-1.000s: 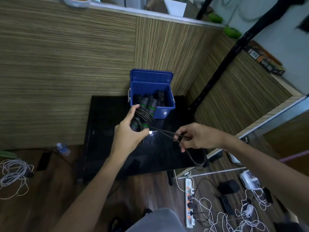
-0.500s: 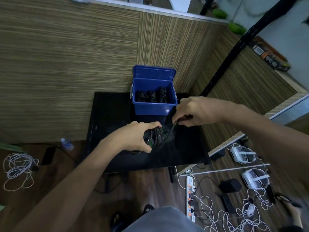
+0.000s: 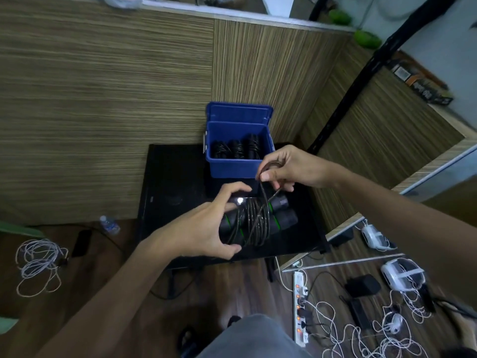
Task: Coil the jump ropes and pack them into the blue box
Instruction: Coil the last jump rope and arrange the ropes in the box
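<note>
A jump rope (image 3: 258, 223) with two black handles ringed in green lies sideways over the black table (image 3: 175, 177), its dark cord wound round the handles. My left hand (image 3: 206, 228) grips the handles at their left end. My right hand (image 3: 286, 169) pinches the loose end of the cord just above the bundle. Behind them stands the open blue box (image 3: 237, 169), lid up, with several coiled black jump ropes (image 3: 237, 149) inside.
Wood-grain partitions enclose the table at the back and right. A black pole (image 3: 361, 71) slants past on the right. On the floor lie a water bottle (image 3: 109, 224), a white cable coil (image 3: 38, 262), a power strip (image 3: 300, 306) and tangled chargers.
The bundle has turned to lie sideways with the right handle ends showing. My right hand has come down from beside the box to just above the handles, laying more cord on.
</note>
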